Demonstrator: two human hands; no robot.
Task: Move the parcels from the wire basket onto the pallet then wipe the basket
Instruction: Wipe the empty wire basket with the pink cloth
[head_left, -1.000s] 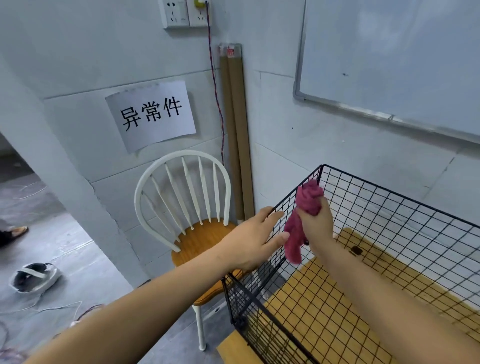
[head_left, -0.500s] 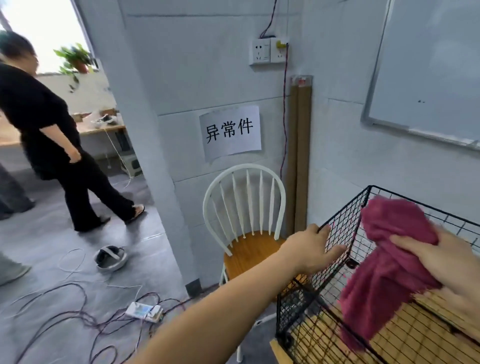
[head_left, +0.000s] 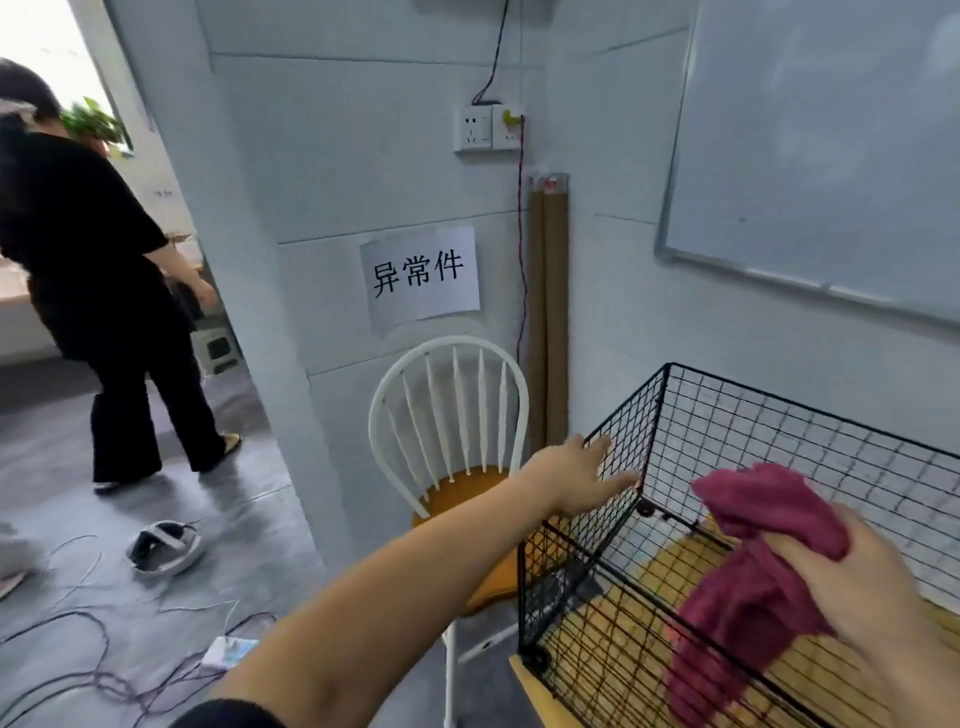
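A black wire basket (head_left: 779, 415) stands at the lower right on a wooden surface (head_left: 654, 566), and no parcels show inside it. My left hand (head_left: 582, 480) reaches forward, its straight fingers resting on the outside of the basket's left wall. My right hand (head_left: 852, 587) grips a bunched dark pink cloth (head_left: 753, 566) over the basket's near side; part of the cloth hangs down against the wire. No pallet is in view.
A white chair with a wooden seat (head_left: 452, 415) stands just left of the basket against the wall. A person in black (head_left: 104, 291) walks at the left. Cables (head_left: 78, 639) and a device (head_left: 166, 545) lie on the grey floor. A whiteboard (head_left: 821, 145) hangs above.
My right hand has drawn the cloth from the basket's far left corner back toward me. The left hand stays on the basket's left wall. The view has swung left and up.
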